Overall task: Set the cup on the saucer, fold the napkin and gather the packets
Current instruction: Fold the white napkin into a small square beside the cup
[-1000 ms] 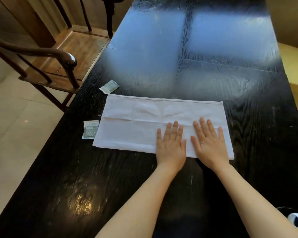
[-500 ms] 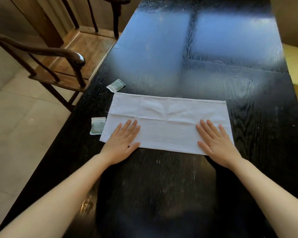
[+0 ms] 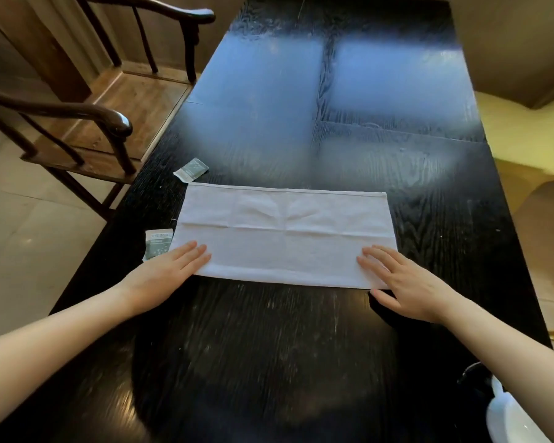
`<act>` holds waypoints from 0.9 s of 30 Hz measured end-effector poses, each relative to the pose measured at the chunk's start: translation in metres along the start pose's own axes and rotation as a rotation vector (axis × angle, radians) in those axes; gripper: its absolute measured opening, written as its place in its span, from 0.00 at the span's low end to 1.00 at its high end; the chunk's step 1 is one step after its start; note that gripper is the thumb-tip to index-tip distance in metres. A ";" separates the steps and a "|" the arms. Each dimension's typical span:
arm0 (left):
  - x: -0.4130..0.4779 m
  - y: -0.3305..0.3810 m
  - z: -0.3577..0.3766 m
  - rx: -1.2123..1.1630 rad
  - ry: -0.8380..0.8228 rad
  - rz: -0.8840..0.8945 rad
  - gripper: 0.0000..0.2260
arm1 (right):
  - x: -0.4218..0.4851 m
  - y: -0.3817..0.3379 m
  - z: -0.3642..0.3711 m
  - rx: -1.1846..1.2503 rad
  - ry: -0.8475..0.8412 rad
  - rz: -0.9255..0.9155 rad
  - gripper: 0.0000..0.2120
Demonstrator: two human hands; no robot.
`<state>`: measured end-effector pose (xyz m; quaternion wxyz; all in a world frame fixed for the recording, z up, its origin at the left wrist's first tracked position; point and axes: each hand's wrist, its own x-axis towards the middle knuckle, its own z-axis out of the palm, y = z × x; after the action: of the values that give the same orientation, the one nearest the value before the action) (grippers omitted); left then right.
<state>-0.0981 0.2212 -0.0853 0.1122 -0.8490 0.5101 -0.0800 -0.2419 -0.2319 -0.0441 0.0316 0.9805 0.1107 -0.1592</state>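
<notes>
Napkin (image 3: 285,238): white, folded to a long strip, lies flat across the black table (image 3: 429,219), w/ a crease line along its length. We see it in the same spot vs 0.5 s ago.
Left hand (image 3: 163,273): ours, flat, fingers together, palm down; fingertips rest on the napkin's near-left corner, palm on bare table. It sits a bit further out to the left than 0.5 s ago; 1 s ago it lay mid-napkin beside the right.
Right hand (image 3: 406,282): flat, fingers slightly spread, pressing the near-right corner; thumb off the cloth, on the wood. Approx same place as 0.5 s ago.
Near packet (image 3: 158,243): grey-green, on the table just beside the napkin's left edge, right by our left fingers; touching or not, we can't tell.
Far packet (image 3: 191,169): tilted, just beyond the napkin's far-left corner, apart from it. Both packets unmoved.
White item (image 3: 509,417): bottom-right corner, partly cut off by frame edge; cup or saucer, can't tell.
Chair (image 3: 87,123): dark wood, left of table, on tile floor.
</notes>
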 end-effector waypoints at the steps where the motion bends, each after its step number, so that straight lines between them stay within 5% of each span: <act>1: 0.002 0.002 -0.003 -0.038 0.014 -0.037 0.25 | -0.001 0.000 -0.002 0.009 0.017 -0.013 0.34; 4: 0.005 0.002 -0.013 -0.261 0.012 -0.231 0.32 | -0.002 -0.003 -0.007 0.049 0.054 -0.039 0.30; 8: 0.011 -0.014 -0.032 -0.689 0.009 -0.516 0.13 | -0.004 -0.007 -0.005 0.232 0.078 0.016 0.29; 13: 0.022 -0.033 -0.050 -0.942 -0.062 -0.687 0.08 | 0.002 0.007 -0.013 0.415 0.170 0.058 0.13; 15: 0.025 -0.039 -0.050 -1.015 -0.069 -0.746 0.07 | 0.008 0.013 -0.017 0.585 0.266 0.124 0.03; 19: 0.040 -0.048 -0.049 -1.276 0.090 -0.985 0.05 | 0.021 0.030 -0.032 1.059 0.308 0.374 0.13; 23: 0.069 -0.054 -0.041 -1.321 0.245 -1.145 0.07 | 0.038 0.035 -0.045 1.447 0.373 0.479 0.05; 27: 0.098 -0.060 -0.024 -1.124 0.263 -1.213 0.16 | 0.070 0.032 -0.041 1.101 0.538 0.661 0.12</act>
<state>-0.0074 0.1595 -0.0432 -0.4506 -0.8896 -0.0622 0.0415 -0.1572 -0.2449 -0.0269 -0.4519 0.8416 -0.2863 0.0740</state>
